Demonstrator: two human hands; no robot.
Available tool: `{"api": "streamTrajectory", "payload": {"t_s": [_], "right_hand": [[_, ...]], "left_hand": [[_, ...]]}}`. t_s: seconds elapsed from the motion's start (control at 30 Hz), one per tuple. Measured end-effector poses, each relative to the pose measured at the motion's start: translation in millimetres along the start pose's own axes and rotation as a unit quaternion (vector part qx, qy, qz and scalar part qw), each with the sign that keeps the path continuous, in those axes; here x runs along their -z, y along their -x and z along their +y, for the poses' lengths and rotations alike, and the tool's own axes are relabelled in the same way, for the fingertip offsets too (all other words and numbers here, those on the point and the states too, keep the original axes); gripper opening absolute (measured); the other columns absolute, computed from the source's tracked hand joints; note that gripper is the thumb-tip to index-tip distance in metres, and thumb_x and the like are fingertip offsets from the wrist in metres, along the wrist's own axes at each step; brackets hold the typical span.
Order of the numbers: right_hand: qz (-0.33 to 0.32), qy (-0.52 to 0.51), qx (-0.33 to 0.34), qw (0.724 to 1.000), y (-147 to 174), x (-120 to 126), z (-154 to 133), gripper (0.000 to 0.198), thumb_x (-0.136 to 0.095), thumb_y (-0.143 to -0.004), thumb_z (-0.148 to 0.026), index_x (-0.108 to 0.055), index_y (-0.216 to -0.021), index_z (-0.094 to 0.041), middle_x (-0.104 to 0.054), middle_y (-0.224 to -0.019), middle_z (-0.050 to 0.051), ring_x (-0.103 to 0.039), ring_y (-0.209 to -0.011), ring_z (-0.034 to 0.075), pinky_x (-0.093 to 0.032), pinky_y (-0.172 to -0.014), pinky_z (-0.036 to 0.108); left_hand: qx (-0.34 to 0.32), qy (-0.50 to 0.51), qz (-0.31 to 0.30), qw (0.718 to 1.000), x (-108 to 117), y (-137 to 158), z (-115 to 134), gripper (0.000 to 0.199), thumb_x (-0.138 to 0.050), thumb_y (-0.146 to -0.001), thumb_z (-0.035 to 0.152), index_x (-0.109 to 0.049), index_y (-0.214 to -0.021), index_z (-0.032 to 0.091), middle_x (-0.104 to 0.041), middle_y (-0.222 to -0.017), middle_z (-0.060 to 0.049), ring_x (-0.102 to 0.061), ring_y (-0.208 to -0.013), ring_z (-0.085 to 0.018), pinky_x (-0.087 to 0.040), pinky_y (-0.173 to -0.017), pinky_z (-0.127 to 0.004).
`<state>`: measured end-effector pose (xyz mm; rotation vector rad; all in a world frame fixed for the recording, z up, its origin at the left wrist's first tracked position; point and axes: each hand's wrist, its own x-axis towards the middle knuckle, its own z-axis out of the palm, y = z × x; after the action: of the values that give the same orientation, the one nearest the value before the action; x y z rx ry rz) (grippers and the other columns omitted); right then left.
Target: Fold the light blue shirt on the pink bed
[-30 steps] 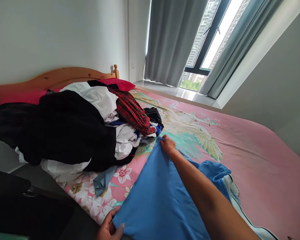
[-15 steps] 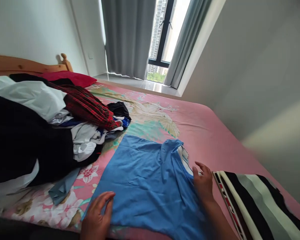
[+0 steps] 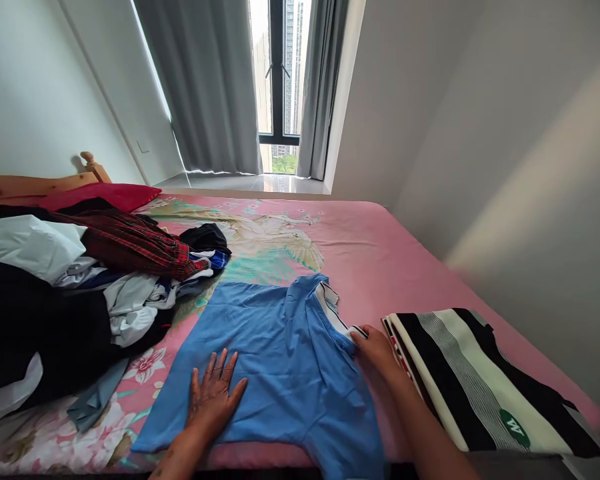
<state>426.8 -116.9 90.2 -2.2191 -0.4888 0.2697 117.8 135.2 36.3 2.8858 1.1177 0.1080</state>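
A blue collared shirt point(image 3: 270, 353) lies spread on the bed, its white, dark-edged collar point(image 3: 333, 310) pointing right. My left hand point(image 3: 215, 393) rests flat on the shirt's lower left part with the fingers spread. At the collar's near end, my right hand point(image 3: 375, 347) pinches the collar between thumb and fingers. One sleeve hangs toward the bed's front edge. Wrinkles run across the middle of the shirt.
On the left is a heap of clothes with a red plaid garment point(image 3: 140, 243) and a black garment point(image 3: 45, 320). Folded striped clothes point(image 3: 470, 373) are stacked at the right. A red pillow point(image 3: 105, 195) lies by the wooden headboard point(image 3: 40, 183). Pink bedding point(image 3: 365, 253) extends toward the window.
My left hand has come down flat on the shirt with its fingers spread. My right hand, open beside the collar before, now grips it. The view has turned to the right.
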Motion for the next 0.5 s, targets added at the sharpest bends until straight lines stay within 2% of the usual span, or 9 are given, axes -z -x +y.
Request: {"api": "streamTrajectory", "payload": {"t_s": [0.07,0.17,0.23,0.3,0.43,0.5], "right_hand": [[0.002,-0.083,-0.054,0.995,11.6,5.1,12.3,0.041,-0.048,-0.071,-0.051,-0.062,-0.089,-0.017,-0.063,-0.064,0.004,-0.06,-0.06,0.021,-0.045,-0.056,0.03],[0.062,-0.17,-0.157,0.971,36.9,12.6,42.6,0.046,-0.045,-0.071,-0.053,-0.059,-0.095,-0.016,-0.058,-0.054,0.001,-0.056,-0.048,0.02,-0.041,-0.043,0.029],[0.081,-0.151,-0.154,0.973,49.0,15.6,58.4,0.043,-0.047,-0.07,-0.051,-0.059,-0.094,-0.016,-0.06,-0.058,0.003,-0.058,-0.052,0.021,-0.043,-0.047,0.029],[0.08,-0.111,-0.119,0.983,52.7,17.4,62.9,0.043,-0.046,-0.072,-0.05,-0.06,-0.096,-0.017,-0.065,-0.07,0.006,-0.062,-0.064,0.022,-0.048,-0.058,0.031],[0.087,-0.016,-0.134,0.987,47.4,22.8,42.5,0.063,-0.04,-0.076,-0.064,-0.054,-0.113,-0.015,-0.063,-0.105,0.015,-0.062,-0.092,0.029,-0.046,-0.08,0.039],[0.093,0.052,-0.147,0.983,49.9,28.2,28.8,0.079,-0.039,-0.074,-0.072,-0.044,-0.127,-0.014,-0.061,-0.109,0.019,-0.061,-0.094,0.033,-0.044,-0.082,0.045]], "left_hand": [[-0.002,-0.003,0.007,1.0,-0.7,0.1,0.4,0.059,-0.036,-0.088,0.05,-0.032,-0.142,0.026,-0.024,-0.151,-0.002,-0.014,-0.14,-0.025,0.002,-0.111,-0.054],[0.001,-0.004,0.022,1.0,-1.8,-0.9,0.7,0.059,-0.037,-0.088,0.049,-0.033,-0.141,0.026,-0.027,-0.15,-0.003,-0.015,-0.14,-0.024,0.002,-0.112,-0.052],[0.002,-0.003,0.031,1.0,-2.4,-1.7,0.9,0.058,-0.038,-0.087,0.049,-0.035,-0.14,0.026,-0.029,-0.149,-0.003,-0.017,-0.139,-0.024,0.0,-0.112,-0.052],[0.001,-0.003,0.037,0.999,-2.5,-2.4,1.4,0.057,-0.038,-0.087,0.049,-0.038,-0.139,0.025,-0.031,-0.148,-0.003,-0.018,-0.139,-0.024,-0.001,-0.112,-0.052],[0.005,-0.002,0.044,0.999,-1.4,-2.6,3.0,0.056,-0.038,-0.088,0.048,-0.039,-0.138,0.024,-0.033,-0.147,-0.004,-0.02,-0.138,-0.024,-0.002,-0.112,-0.051],[0.005,0.0,0.049,0.999,-0.9,-2.3,3.5,0.055,-0.038,-0.088,0.048,-0.039,-0.138,0.024,-0.034,-0.147,-0.005,-0.02,-0.138,-0.024,-0.002,-0.112,-0.051]]}}
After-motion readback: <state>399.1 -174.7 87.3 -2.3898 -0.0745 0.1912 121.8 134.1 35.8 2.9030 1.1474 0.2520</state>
